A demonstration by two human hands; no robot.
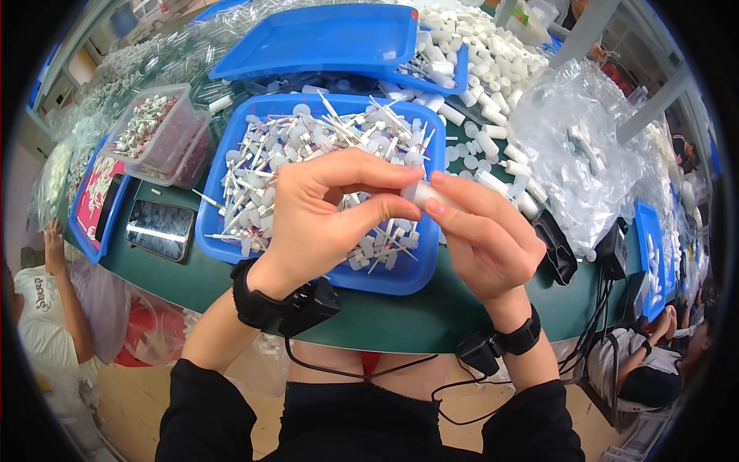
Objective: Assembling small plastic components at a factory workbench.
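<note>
Over a blue tray (431, 266), my two hands meet at a small white cylinder (426, 192). My left hand (323, 204) pinches a pale piece at the cylinder's left end between thumb and index finger; what that piece is stays mostly hidden. The thumb and fingers of my right hand (493, 242) are closed round the cylinder's body. Beneath the hands, the tray holds a heap of white stick-like parts (269, 154) with pale round discs and thin reddish wires.
A phone (159, 229) and clear plastic boxes (158, 135) of small parts lie left. Behind is another blue tray (323, 38). White cylinders (493, 54) are piled back right beside a clear plastic bag (570, 146). Black cables (589, 331) hang at the right edge. People sit on both sides.
</note>
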